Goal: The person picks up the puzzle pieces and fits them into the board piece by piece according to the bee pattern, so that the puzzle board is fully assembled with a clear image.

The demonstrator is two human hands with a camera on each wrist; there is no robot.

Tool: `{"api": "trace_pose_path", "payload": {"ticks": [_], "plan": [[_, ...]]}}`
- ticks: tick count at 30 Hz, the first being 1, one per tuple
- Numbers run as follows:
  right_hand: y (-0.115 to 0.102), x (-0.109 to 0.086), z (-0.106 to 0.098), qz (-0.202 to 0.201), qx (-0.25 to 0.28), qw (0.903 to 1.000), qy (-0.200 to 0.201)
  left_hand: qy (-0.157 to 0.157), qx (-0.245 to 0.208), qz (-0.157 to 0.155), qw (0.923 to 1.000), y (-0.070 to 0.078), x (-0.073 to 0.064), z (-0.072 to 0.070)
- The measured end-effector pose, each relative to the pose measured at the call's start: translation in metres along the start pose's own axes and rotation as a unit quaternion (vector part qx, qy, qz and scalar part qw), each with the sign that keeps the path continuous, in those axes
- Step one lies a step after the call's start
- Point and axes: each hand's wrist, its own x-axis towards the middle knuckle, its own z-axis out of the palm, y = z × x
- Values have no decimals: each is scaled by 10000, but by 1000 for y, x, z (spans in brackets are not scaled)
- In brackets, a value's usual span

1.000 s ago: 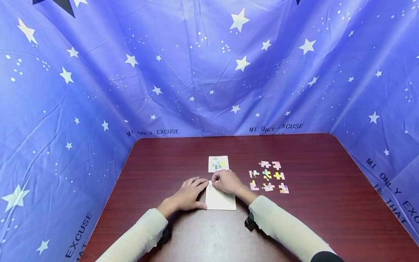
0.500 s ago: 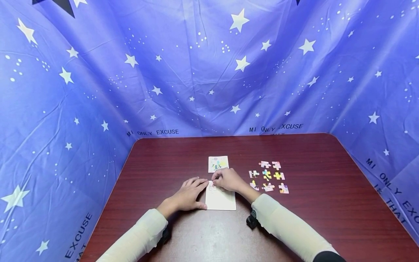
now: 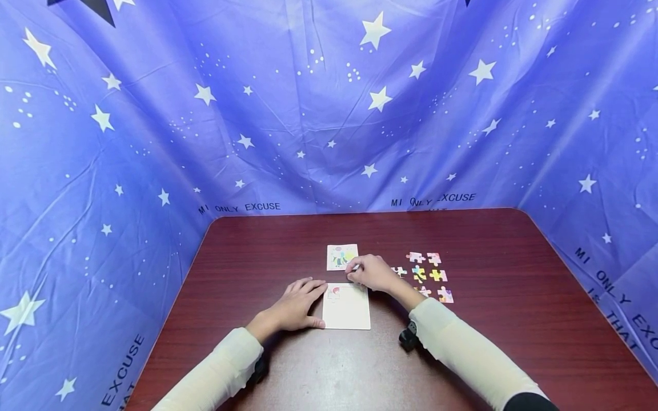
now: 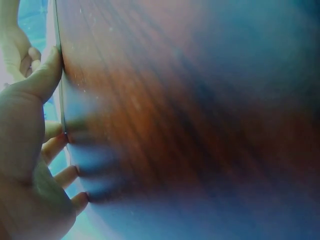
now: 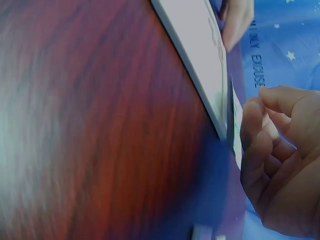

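Observation:
A white puzzle board lies on the table before the person, with one pink-and-red jigsaw piece at its far left corner. Along the board's left edge rests the left hand, its fingers spread; the left wrist view shows thumb and fingertips at that edge. The right hand hovers over the board's far right corner, just in front of the picture card. Its fingers are loosely bent, and no piece shows between them in the right wrist view, where the hand is seen from the palm side.
Several loose jigsaw pieces lie in rough rows to the right, some hidden behind the right forearm. The dark red wooden table reaches back to a blue star-printed curtain, which surrounds it on the visible sides.
The right hand has left the board's far left corner and shifted right and slightly away, uncovering the piece there. The left hand has stayed put.

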Motion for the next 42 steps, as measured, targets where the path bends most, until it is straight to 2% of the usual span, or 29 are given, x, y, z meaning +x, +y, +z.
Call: {"api": "trace_pose_path", "payload": {"ticks": [9,19,23,35,42], "plan": [[21,-6,-31,95,40,9999,35,49,-3,37,10000,0,-2,-1],[52,-10,-64,65,-433,9980,459,30,-48,38,10000,0,-2,-1],[60,-14,-76,128,-727,9957,567,20,-62,20,10000,0,-2,-1],[83,-24,-107,243,-1109,9900,832,42,-53,54,10000,0,-2,-2],[97,-27,-117,440,-1224,9889,711,132,-1,169,9998,0,-2,-4]]}}
